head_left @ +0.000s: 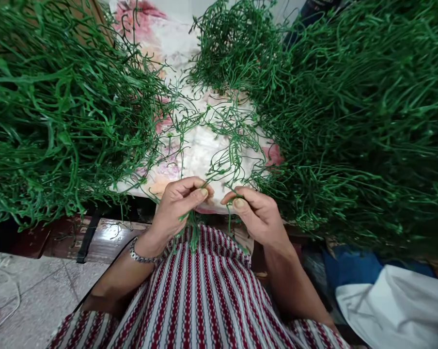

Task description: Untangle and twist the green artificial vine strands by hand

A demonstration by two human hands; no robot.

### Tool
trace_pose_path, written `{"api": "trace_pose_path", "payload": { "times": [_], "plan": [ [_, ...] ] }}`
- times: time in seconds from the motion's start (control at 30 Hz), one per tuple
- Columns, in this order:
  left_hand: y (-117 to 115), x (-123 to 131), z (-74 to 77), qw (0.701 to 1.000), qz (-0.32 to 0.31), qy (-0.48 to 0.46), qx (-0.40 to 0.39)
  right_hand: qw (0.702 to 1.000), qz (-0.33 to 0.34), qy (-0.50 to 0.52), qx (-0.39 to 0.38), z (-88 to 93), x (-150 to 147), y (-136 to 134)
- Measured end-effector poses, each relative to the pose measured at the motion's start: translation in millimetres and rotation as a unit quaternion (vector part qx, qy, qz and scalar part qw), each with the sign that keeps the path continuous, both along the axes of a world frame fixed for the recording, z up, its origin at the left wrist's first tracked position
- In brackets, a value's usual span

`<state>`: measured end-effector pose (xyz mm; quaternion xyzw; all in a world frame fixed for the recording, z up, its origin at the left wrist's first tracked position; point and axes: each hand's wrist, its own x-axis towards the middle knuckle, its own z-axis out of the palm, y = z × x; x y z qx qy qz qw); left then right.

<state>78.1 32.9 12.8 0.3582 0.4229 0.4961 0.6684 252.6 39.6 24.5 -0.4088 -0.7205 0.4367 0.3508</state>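
Observation:
My left hand (184, 201) is closed, thumb against forefinger, on a small bunch of thin green stems (194, 236) that hang below it over the striped clothing. To its right, my right hand (257, 211) pinches a single green stem (229, 218) between thumb and forefinger; one end dangles down. A small gap separates the two hands, at the near edge of a flowered cloth (200, 145). Just beyond the fingers, loose green stems (235, 145) with small knobs along them lie tangled on the cloth. Whether they are plastic or plant I cannot tell.
Large heaps of similar green stems rise at the left (66, 111) and the right (367, 111), with a smaller pile (237, 43) at the back. White fabric (400, 305) lies at the lower right. A pale cable (17, 291) runs over the tiled surface (48, 281) at lower left.

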Motion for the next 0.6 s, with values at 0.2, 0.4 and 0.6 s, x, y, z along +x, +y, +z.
{"api": "trace_pose_path", "payload": {
  "times": [0.2, 0.4, 0.6],
  "plan": [
    [7, 21, -8.0, 0.992, 0.071, 0.039, 0.096, 0.989, -0.031, 0.078, -0.119, -12.8, -21, -4],
    [9, 28, -6.8, 0.987, 0.037, 0.087, 0.130, 0.954, -0.023, 0.177, -0.242, -25.4, -30, -7],
    [11, 28, -4.1, 0.991, 0.000, 0.068, 0.115, 0.902, -0.010, 0.271, -0.336, -31.3, -31, -8]
  ]
}}
